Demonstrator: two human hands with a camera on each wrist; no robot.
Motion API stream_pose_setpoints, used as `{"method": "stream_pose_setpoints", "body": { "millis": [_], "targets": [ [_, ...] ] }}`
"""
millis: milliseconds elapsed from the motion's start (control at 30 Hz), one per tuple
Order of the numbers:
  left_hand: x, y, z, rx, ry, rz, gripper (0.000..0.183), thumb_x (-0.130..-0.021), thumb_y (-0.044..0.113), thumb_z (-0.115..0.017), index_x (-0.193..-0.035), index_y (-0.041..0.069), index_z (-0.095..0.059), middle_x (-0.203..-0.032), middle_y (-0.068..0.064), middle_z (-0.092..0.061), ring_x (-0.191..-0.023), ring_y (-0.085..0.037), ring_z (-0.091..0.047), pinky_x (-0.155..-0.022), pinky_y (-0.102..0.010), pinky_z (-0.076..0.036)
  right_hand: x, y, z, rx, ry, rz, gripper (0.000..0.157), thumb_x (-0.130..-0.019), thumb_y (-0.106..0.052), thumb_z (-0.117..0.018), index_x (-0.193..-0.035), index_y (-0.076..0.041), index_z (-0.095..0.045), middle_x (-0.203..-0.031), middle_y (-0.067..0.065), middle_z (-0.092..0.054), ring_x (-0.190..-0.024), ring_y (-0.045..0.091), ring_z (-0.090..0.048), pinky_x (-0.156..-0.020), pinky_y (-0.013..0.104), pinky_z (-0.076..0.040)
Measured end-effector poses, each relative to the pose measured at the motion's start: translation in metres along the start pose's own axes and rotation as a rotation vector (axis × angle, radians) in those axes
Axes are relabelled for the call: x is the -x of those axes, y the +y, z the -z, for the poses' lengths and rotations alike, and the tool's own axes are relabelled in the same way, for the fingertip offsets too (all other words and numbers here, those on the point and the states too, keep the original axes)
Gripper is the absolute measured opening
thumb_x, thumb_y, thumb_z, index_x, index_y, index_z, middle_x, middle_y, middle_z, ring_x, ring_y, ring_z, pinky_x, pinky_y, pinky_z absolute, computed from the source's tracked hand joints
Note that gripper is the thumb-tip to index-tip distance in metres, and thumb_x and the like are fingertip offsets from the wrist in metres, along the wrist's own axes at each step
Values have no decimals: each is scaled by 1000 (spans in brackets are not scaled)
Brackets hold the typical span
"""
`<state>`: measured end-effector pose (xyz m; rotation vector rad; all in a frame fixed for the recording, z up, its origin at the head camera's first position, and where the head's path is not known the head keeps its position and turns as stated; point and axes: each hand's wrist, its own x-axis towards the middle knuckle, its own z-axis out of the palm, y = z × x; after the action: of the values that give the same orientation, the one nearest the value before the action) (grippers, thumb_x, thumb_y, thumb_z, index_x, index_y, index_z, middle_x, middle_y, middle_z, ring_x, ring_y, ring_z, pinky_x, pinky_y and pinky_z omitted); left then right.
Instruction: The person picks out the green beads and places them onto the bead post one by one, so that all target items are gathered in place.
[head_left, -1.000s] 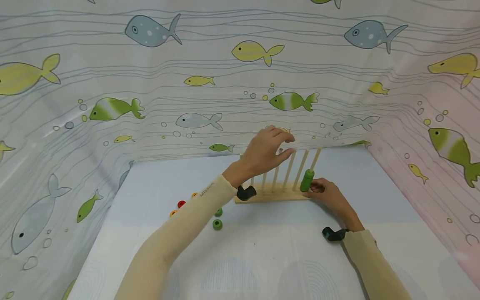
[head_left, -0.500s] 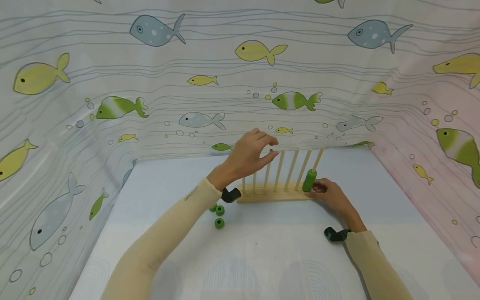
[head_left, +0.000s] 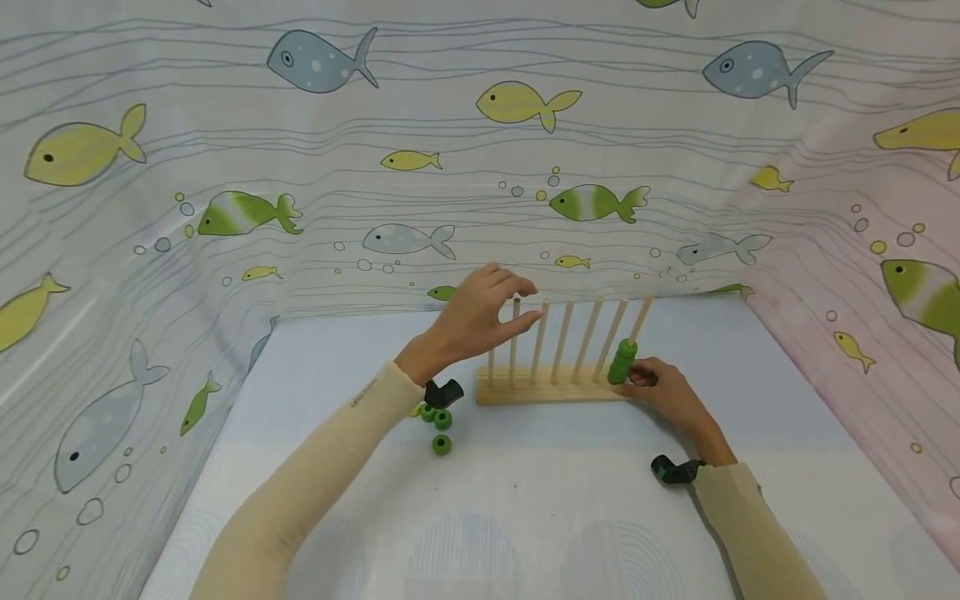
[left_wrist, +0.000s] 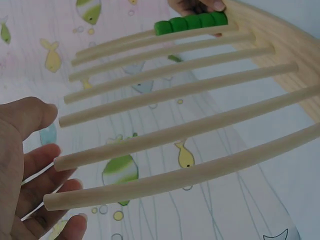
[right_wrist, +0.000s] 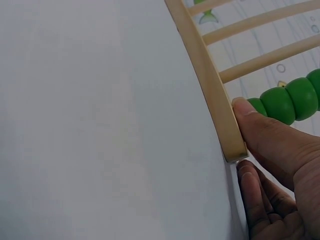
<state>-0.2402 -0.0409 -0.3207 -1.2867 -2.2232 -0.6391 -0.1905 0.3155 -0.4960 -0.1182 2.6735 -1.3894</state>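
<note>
A wooden peg stand (head_left: 551, 392) with a row of upright pegs is on the table in the head view. Several green beads (head_left: 622, 362) are stacked on its rightmost peg. My right hand (head_left: 663, 392) holds the stand's right end, thumb pressed on the base (right_wrist: 220, 110) beside the lowest bead, fingers curled at the end. My left hand (head_left: 480, 310) hovers by the tops of the leftmost pegs, thumb and fingers apart, nothing between them. In the left wrist view its fingers are near the tips of the bare pegs (left_wrist: 185, 130).
Loose green beads (head_left: 442, 419) lie on the table left of the stand, one nearer the front. A yellow bead (head_left: 416, 410) peeks out from behind the left sleeve (head_left: 315, 475). A fish-patterned curtain (head_left: 420, 192) rises behind the table.
My left hand has moved left along the peg tops, from the middle pegs to the left end. Red and orange beads seen earlier are now behind the left sleeve. My right hand stays put.
</note>
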Motion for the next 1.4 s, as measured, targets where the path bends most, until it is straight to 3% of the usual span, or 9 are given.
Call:
{"method": "stream_pose_setpoints", "body": {
  "millis": [533, 700, 967, 1200, 1400],
  "targets": [
    [27, -10, 1, 31, 5, 58, 37, -92, 31, -79, -117, 5, -71, -103, -5, -71, -93, -20, -62, -81, -33, -50, 0, 1, 0, -5, 0, 6, 65, -91, -36, -81, -137, 4, -59, -122, 17, -61, -107, 26, -58, -88, 31, -50],
    [37, -10, -2, 20, -23, 94, 37, -92, 33, -79, -116, 6, -71, -102, -1, -70, -91, -17, -59, -81, -32, -49, 1, 0, -1, -24, 6, 17, 64, -90, -33, -82, -136, 5, -60, -122, 18, -61, -106, 26, -58, -85, 28, -50],
    [53, -14, -1, 29, -43, 161, 61, -92, 33, -79, -139, 2, -56, -106, 0, -67, -90, -14, -58, -81, -31, -50, 3, -6, 0, -22, 10, 21, 60, -90, -30, -82, -133, 5, -62, -121, 18, -61, -106, 27, -58, -86, 30, -50],
    [60, -14, -2, 47, -79, 192, 66, -91, 35, -79, -142, 2, -52, -105, -2, -68, -89, -14, -58, -79, -31, -50, 3, -4, 0, -33, 13, 23, 60, -90, -30, -83, -134, 5, -62, -121, 18, -62, -105, 26, -58, -84, 26, -49],
    [68, -15, -5, 34, -132, 213, 66, -93, 37, -77, -143, 3, -51, -107, 0, -66, -91, -13, -60, -81, -30, -51, 1, 0, -1, -14, 17, 17, 62, -89, -33, -83, -134, 4, -61, -121, 17, -62, -105, 25, -58, -86, 29, -49]
  ]
}}
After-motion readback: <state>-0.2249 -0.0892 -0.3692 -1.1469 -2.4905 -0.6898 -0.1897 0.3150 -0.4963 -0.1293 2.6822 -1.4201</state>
